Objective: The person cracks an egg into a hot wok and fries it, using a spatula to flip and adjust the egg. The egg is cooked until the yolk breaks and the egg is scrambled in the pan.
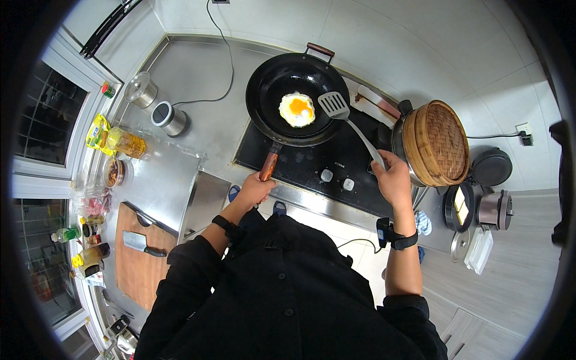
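Note:
A fried egg [297, 110] with a bright yolk lies in a black wok [270, 85] on the gas stove. My left hand [256, 191] grips the wok's wooden handle [269, 165] near its end. In my right hand [392, 179] is the handle of a metal slotted turner [334, 105]; its blade hangs over the wok's right side, apart from the egg. Whether the blade touches the wok I cannot tell.
Right of the stove top's middle stands a bamboo steamer [443, 144] on a metal pot. Farther right is a small black pan [450, 220] with pale yellow slices. At left, a cleaver [135, 240] lies on a wooden cutting board [128, 270], near an oil bottle [128, 143].

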Motion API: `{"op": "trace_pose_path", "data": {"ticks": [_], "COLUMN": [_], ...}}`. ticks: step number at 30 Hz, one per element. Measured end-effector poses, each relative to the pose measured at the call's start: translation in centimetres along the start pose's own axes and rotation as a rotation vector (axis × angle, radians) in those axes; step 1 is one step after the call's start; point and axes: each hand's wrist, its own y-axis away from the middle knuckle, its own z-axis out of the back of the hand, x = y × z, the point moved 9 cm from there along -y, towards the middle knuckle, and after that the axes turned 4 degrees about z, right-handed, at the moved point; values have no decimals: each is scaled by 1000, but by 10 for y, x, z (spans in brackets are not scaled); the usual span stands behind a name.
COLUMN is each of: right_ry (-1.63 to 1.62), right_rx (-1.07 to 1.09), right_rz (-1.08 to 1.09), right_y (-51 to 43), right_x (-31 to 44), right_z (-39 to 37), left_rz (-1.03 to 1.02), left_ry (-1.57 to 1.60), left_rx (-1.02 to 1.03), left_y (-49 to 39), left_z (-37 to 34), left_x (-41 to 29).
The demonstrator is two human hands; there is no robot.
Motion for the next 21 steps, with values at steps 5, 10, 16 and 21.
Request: {"op": "trace_pose_path", "data": {"ticks": [5,10,16,21], "right_ry": [-3,13,6,-9], "right_rx": [4,1,3,1], "right_rz": [7,17,17,4], "right_y": [0,1,1,1], "right_x": [1,4,2,-4], "right_z": [-1,1,0,-2], "left_rz": [-7,-7,-8,1], "left_ry": [-11,-14,-17,4], "left_rx": [-13,-12,-17,-14], "left_y": [0,0,0,0], "left_z": [1,1,1,1], "left_x": [0,0,-1,0]}}
